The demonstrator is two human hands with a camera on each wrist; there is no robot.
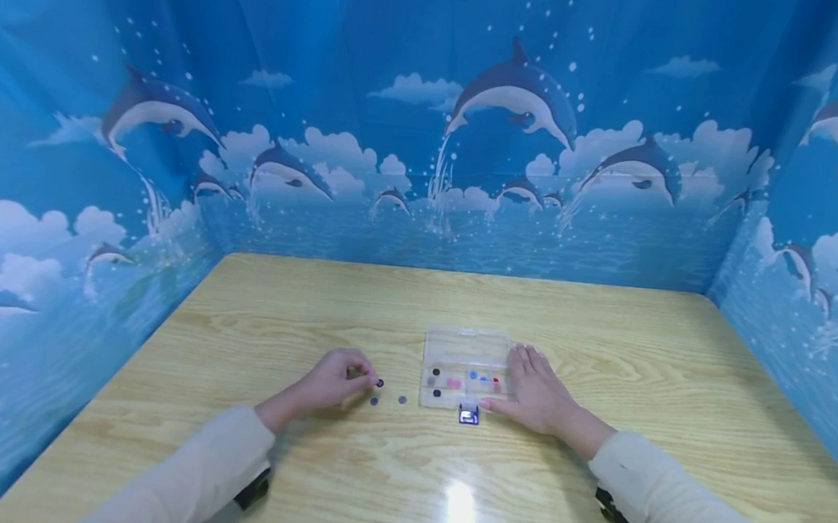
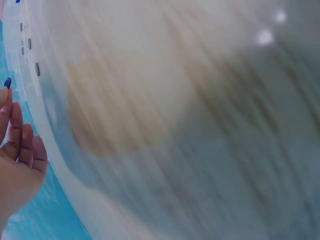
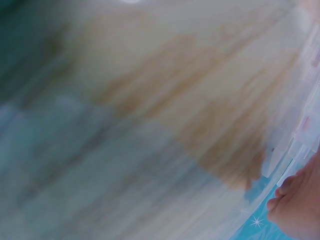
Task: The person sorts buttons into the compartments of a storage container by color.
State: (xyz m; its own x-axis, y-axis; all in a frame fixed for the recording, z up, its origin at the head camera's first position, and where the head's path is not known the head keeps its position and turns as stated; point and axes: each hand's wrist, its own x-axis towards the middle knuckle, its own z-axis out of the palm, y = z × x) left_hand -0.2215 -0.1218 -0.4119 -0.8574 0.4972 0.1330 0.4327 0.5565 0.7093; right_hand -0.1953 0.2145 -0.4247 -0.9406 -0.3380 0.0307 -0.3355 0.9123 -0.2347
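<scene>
My left hand pinches a small dark round button between thumb and fingertips, just above the table. The left wrist view shows the same button at the fingertips, with the other fingers loosely bent. Near that hand, two grey-dark buttons lie flat on the wood. To their right sits a clear plastic compartment box with its lid laid back. Black, pink, blue and red small pieces lie in its compartments. My right hand rests along the box's right side, fingers extended, thumb at the front edge.
A small dark-blue rectangular piece lies at the box's front edge. The wood-grain table is bordered by a blue dolphin-print curtain at the back and both sides. Bands with dark devices circle both sleeves.
</scene>
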